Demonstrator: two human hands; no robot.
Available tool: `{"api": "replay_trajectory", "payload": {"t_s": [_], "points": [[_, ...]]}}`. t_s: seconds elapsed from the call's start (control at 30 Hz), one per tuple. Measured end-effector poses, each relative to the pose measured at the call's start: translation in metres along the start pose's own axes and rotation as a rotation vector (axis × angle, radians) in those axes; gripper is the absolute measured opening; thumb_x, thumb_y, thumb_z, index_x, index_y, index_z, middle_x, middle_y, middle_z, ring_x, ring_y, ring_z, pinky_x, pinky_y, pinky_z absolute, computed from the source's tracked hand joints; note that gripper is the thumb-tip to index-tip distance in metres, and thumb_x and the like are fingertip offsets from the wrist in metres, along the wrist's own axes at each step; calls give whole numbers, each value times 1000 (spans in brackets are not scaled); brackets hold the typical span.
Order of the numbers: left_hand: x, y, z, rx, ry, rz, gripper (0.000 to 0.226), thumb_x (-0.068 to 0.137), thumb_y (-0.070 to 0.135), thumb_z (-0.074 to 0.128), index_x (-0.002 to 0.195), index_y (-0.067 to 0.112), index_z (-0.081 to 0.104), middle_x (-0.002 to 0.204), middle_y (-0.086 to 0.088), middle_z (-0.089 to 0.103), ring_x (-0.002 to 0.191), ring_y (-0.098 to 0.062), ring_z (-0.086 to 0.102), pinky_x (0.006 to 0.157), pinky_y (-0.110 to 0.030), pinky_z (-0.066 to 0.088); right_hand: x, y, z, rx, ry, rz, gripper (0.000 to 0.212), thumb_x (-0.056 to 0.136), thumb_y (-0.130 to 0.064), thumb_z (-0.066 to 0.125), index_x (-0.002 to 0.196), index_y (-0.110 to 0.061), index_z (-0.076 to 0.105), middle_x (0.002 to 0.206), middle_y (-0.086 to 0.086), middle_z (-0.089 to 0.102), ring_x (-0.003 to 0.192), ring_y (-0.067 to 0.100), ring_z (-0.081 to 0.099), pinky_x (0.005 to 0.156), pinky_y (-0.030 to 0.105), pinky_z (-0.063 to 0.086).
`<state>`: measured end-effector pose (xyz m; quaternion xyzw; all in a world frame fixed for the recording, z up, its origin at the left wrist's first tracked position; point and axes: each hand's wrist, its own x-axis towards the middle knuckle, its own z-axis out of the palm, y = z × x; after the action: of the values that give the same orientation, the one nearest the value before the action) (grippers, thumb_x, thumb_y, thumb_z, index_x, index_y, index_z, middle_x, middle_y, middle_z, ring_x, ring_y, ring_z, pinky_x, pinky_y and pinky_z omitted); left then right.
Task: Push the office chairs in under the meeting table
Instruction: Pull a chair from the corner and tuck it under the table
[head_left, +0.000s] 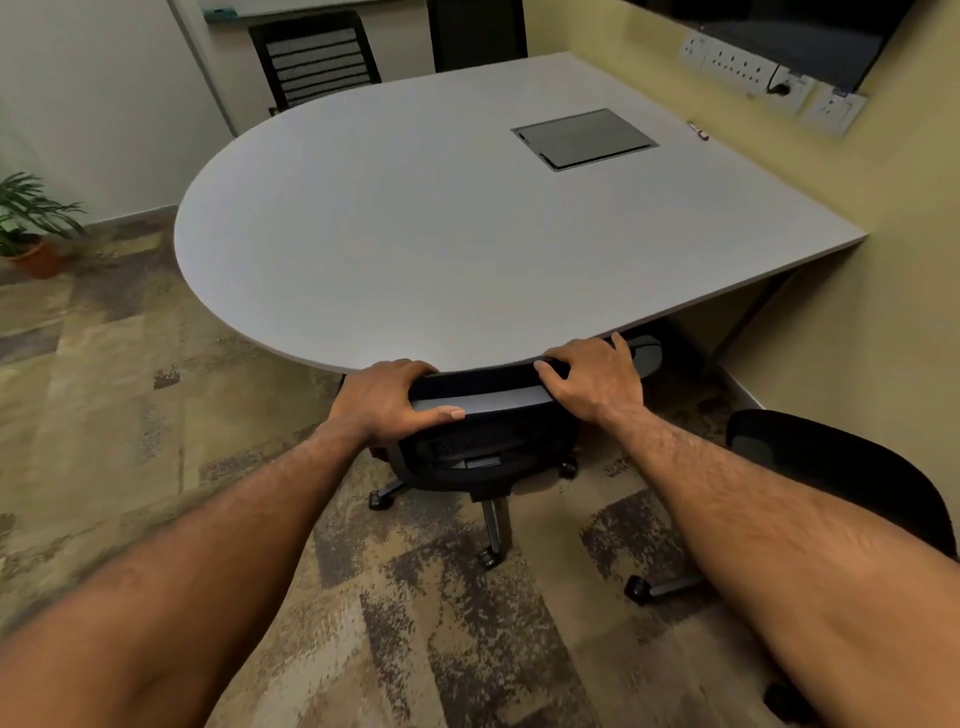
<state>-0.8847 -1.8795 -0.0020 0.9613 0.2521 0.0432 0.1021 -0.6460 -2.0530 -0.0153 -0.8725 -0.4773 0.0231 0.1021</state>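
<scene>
A black mesh office chair (483, 441) stands at the near edge of the grey meeting table (415, 234), its seat hidden under the tabletop and its backrest top touching the table edge. My left hand (384, 400) grips the left end of the backrest top, thumb along its rear face. My right hand (592, 379) rests over the right end, fingers curled over the top. A second black chair (831, 467) stands out from the table at the lower right, beside the wall. A third chair (317, 54) with a slatted back stands at the table's far side.
A yellow wall (857, 338) runs along the table's right side, with power sockets (769, 78) and a dark screen above. A metal cable hatch (584, 137) is set in the tabletop. A potted plant (31, 228) stands on the patterned carpet at far left.
</scene>
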Motion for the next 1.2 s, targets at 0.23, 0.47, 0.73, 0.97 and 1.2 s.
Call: {"api": "replay_trajectory", "payload": {"t_s": [0.23, 0.47, 0.73, 0.97, 1.2], "points": [[30, 1, 4, -7, -11, 20, 97, 66, 98, 30, 132, 32, 55, 122, 10, 67, 108, -14, 63, 84, -34, 51, 15, 16, 3, -10, 1, 19, 61, 92, -67, 32, 124, -29, 68, 123, -4, 70, 117, 20, 61, 119, 58, 22], [56, -2, 8, -11, 6, 50, 91, 67, 98, 31, 128, 35, 57, 119, 13, 67, 105, -12, 62, 75, -30, 44, 30, 27, 4, -21, -14, 28, 59, 94, -64, 32, 125, -29, 67, 124, -3, 69, 117, 21, 60, 119, 56, 22], [82, -10, 8, -19, 16, 85, 92, 67, 99, 29, 126, 35, 58, 118, 14, 67, 105, -12, 62, 72, -29, 41, 49, 31, 1, 15, 2, 50, 56, 94, -60, 35, 124, -28, 69, 122, -3, 70, 115, 21, 61, 119, 54, 23], [93, 8, 12, -24, 33, 79, 88, 69, 97, 34, 124, 34, 60, 115, 13, 69, 103, -13, 63, 78, -31, 49, 61, 53, -4, 15, -43, 53, 50, 98, -56, 35, 127, -29, 66, 127, -5, 68, 121, 17, 58, 123, 57, 6], [93, 10, 15, 1, 29, 63, 90, 67, 99, 30, 123, 36, 61, 113, 13, 69, 100, -13, 64, 77, -31, 51, 58, 49, -8, -14, -104, 81, 49, 101, -56, 28, 131, -34, 62, 136, -10, 61, 144, 19, 38, 116, 65, -16]]}}
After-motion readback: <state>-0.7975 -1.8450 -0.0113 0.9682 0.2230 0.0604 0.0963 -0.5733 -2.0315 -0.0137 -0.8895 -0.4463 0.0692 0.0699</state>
